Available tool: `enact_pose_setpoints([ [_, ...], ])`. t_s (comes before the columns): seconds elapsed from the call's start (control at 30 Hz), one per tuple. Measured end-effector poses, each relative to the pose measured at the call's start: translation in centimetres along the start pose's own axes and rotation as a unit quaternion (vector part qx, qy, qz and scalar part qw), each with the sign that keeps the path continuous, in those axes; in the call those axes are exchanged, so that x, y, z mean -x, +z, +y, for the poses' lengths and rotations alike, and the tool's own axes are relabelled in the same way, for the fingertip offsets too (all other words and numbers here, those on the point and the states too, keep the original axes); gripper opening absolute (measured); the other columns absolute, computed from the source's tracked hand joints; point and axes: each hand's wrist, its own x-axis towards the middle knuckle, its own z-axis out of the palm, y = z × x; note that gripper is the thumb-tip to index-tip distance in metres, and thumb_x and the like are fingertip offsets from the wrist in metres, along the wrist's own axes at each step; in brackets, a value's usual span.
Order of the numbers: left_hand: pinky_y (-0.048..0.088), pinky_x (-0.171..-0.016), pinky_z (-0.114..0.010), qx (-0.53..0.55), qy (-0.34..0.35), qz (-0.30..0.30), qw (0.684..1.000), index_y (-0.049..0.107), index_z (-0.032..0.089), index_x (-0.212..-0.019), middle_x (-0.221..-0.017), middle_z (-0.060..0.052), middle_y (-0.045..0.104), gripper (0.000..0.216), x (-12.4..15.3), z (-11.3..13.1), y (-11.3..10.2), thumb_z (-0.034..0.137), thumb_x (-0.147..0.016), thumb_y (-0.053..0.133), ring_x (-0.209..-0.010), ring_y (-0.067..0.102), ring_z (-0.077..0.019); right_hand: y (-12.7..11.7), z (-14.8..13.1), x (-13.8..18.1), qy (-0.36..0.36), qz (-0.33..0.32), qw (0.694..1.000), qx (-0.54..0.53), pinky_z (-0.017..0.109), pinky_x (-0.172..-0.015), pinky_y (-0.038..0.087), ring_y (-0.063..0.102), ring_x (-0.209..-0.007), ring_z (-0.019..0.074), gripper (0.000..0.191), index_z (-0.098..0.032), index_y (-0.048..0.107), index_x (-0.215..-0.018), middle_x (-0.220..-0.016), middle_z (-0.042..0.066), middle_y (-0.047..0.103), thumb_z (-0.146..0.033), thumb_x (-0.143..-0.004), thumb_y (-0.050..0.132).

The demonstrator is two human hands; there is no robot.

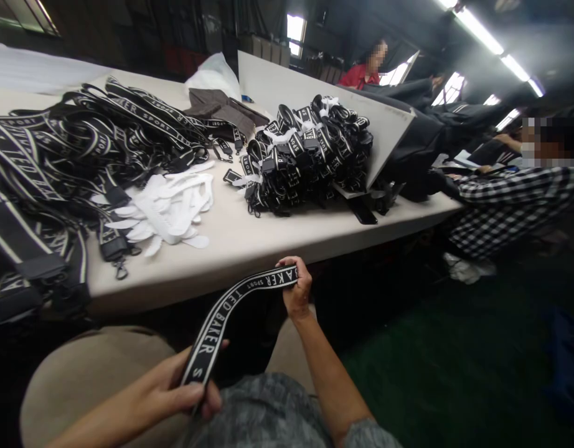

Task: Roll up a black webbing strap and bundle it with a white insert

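Note:
A black strap (231, 311) with white lettering stretches between my two hands, just below the table's front edge. My right hand (296, 289) pinches its far end, fingers closed round it. My left hand (187, 389) grips the near end close to my lap, thumb on top. On the table (249, 239) lies a large loose heap of the same black straps (67, 149) at the left, a pile of white paper strips (168, 208) in the middle, and a stack of rolled, tied straps (310, 155) at the right.
A white board (385, 121) leans behind the rolled stack. Brown fabric (221, 109) and a white bag (212, 74) sit at the table's back. A person in a checked shirt (506, 205) works at the right; another in red (362, 74) sits farther back. Dark fabric (422, 137) covers the neighbouring table.

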Motion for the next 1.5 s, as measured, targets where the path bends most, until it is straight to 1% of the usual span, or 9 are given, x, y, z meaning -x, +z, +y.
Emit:
enact_pose_setpoints([
  [0.17,0.047,-0.072,-0.026,0.016,0.000,-0.020,1.000,0.052,0.014,-0.119,-0.098,-0.010,0.070,0.067,-5.7,-0.4,-0.6,0.050,-0.072,0.082,-0.088,0.063,-0.0209,-0.7,-6.3,-1.5,0.005,0.036,0.990,-0.135,0.030,-0.071,0.049,0.058,-0.069,0.0156,0.027,-0.018,0.061,-0.084,-0.075,0.003,0.062,-0.039,-0.098,0.050],
  [0.37,0.046,-0.080,-0.027,-0.004,0.047,-0.127,0.991,0.062,0.014,-0.120,-0.100,-0.007,0.070,0.054,-8.8,1.4,1.7,0.044,-0.079,0.079,-0.091,0.063,-0.0198,-2.2,-11.2,-2.3,-0.122,-0.189,0.974,0.004,0.032,-0.084,0.049,0.060,-0.079,0.0164,0.022,-0.020,0.067,-0.089,-0.082,0.003,0.064,-0.035,-0.098,0.054],
  [0.47,0.047,-0.087,-0.029,-0.076,0.091,-0.147,0.982,0.069,0.013,-0.109,-0.093,-0.008,0.072,0.038,-7.3,4.0,3.7,0.046,-0.095,0.059,-0.091,0.063,-0.0205,-2.2,-10.0,-2.5,-0.104,-0.201,0.973,0.038,0.029,-0.086,0.048,0.062,-0.084,0.0161,0.021,-0.019,0.067,-0.089,-0.087,0.003,0.067,-0.031,-0.096,0.053],
  [0.6,0.050,-0.082,-0.026,-0.096,0.129,-0.066,0.985,0.066,0.016,-0.112,-0.085,-0.006,0.073,0.031,-4.4,6.8,4.0,0.041,-0.099,0.054,-0.084,0.065,-0.0183,-2.2,-5.5,-2.0,0.024,-0.251,0.968,0.004,0.026,-0.084,0.047,0.063,-0.086,0.0150,0.018,-0.018,0.069,-0.100,-0.091,0.001,0.068,-0.019,-0.088,0.055],
  [0.77,0.058,-0.073,-0.027,0.094,0.258,-0.008,0.962,0.054,0.021,-0.133,-0.085,-0.006,0.070,0.038,-2.4,9.2,2.1,0.033,-0.097,0.058,-0.074,0.068,-0.0184,-0.6,0.2,2.5,0.235,-0.433,0.851,-0.183,0.031,-0.082,0.050,0.063,-0.079,0.0161,0.038,-0.012,0.071,-0.106,-0.083,0.004,0.069,-0.042,-0.083,0.071],
  [0.97,0.064,-0.074,-0.030,0.216,0.256,0.208,0.919,0.064,0.014,-0.125,-0.098,-0.010,0.071,0.042,-3.3,11.2,1.0,0.018,-0.084,0.073,-0.081,0.070,-0.0212,2.8,2.5,9.5,0.400,-0.413,0.777,-0.256,0.034,-0.087,0.050,0.064,-0.082,0.0164,0.066,-0.014,0.073,-0.105,-0.093,0.005,0.070,-0.058,-0.058,0.088],
  [1.17,0.064,-0.071,-0.022,0.377,0.149,0.347,0.846,0.062,0.003,-0.117,-0.090,-0.011,0.072,0.030,-4.8,13.4,1.2,0.002,-0.098,0.040,-0.074,0.072,-0.0143,3.6,1.5,10.5,0.394,-0.483,0.720,-0.304,0.032,-0.097,0.046,0.066,-0.102,0.0208,0.055,-0.010,0.072,-0.105,-0.108,0.013,0.071,-0.054,-0.073,0.081],
  [1.37,0.062,-0.088,-0.029,0.459,0.271,0.362,0.765,0.057,-0.003,-0.120,-0.100,-0.014,0.072,0.033,-5.7,14.5,-1.3,0.009,-0.104,0.031,-0.093,0.072,-0.0157,3.6,2.3,10.3,0.419,-0.441,0.648,-0.459,0.040,-0.090,0.052,0.070,-0.096,0.0257,0.072,-0.016,0.053,-0.127,-0.115,0.017,0.069,-0.056,-0.074,0.081],
  [1.5,0.059,-0.094,-0.032,0.417,0.311,0.408,0.750,0.060,-0.004,-0.116,-0.100,-0.013,0.072,0.032,-6.0,13.9,-4.4,0.009,-0.103,0.033,-0.097,0.070,-0.0166,3.7,2.5,10.3,0.451,-0.429,0.599,-0.503,0.042,-0.089,0.053,0.069,-0.099,0.0260,0.056,-0.014,0.054,-0.126,-0.121,0.019,0.066,-0.060,-0.102,0.033],
])
